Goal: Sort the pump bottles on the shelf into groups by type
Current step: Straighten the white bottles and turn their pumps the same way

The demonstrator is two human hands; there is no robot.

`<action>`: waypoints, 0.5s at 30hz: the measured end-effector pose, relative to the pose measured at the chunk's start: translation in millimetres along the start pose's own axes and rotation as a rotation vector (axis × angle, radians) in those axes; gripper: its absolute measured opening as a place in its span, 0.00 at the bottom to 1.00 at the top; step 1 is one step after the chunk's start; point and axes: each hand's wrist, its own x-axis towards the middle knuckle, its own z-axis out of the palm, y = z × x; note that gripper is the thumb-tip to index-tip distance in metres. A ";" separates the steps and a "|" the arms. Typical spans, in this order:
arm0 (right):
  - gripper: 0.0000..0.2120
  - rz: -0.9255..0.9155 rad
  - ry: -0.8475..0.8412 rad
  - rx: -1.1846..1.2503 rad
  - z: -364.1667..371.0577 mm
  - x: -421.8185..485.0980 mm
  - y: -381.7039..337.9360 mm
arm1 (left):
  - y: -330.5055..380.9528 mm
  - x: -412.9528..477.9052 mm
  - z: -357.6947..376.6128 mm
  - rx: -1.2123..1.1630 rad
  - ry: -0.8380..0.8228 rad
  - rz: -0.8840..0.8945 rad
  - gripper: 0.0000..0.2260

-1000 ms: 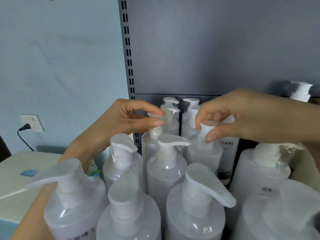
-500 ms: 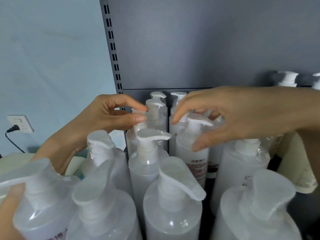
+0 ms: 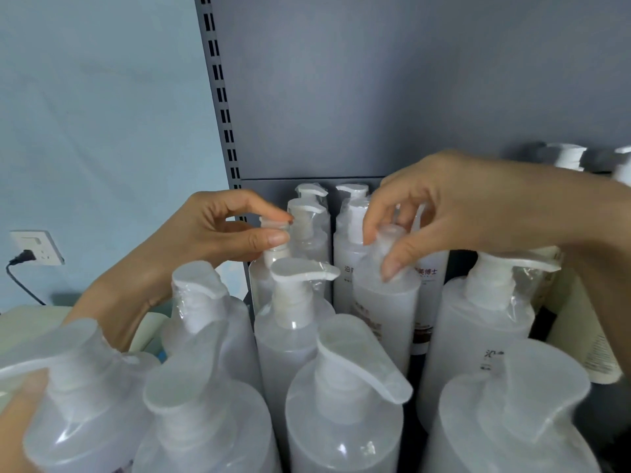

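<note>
Grey steel back panel point(image 3: 375, 80), slotted upright point(image 3: 218, 97) at its left edge. Pale blue wall point(image 3: 102, 97) beyond it, with a wall socket point(image 3: 36, 247) that has a black plug in it. Translucent white pump bottles stand packed in front of the panel, most in clear shrink film.

Left hand point(image 3: 205, 240): enters from lower left, above the front-row bottles point(image 3: 341, 421). Thumb and forefinger pinch the pump head of a small pump bottle point(image 3: 269, 271). Remaining fingers are curled toward the palm. This bottle stands upright beside the upright, just behind a mid-row bottle point(image 3: 293, 322).

Right hand point(image 3: 461, 206): enters from the right, above a wide bottle point(image 3: 478, 319). Fingers are curled down round the pump head of a tall pump bottle point(image 3: 386, 302), thumb on the near side at its shoulder, forefinger on the far side. This bottle stands upright near the centre, in front of two labelled bottles point(image 3: 430, 291).

Bases of both held bottles are hidden by nearer bottles, so contact with the shelf cannot be told. The held bottles are near each other, with one column of bottles between them. A cream bottle point(image 3: 587, 336) sits at far right.
</note>
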 end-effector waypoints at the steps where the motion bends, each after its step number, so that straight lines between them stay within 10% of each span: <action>1: 0.24 -0.004 0.051 -0.026 2.9 2.1 0.4 | 0.3 0.3 0.3 0.002 0.005 0.005 0.12; 15: 0.12 0.072 0.118 -0.145 8.9 4.0 -4.1 | -1.9 0.7 0.3 0.026 0.017 0.013 0.11</action>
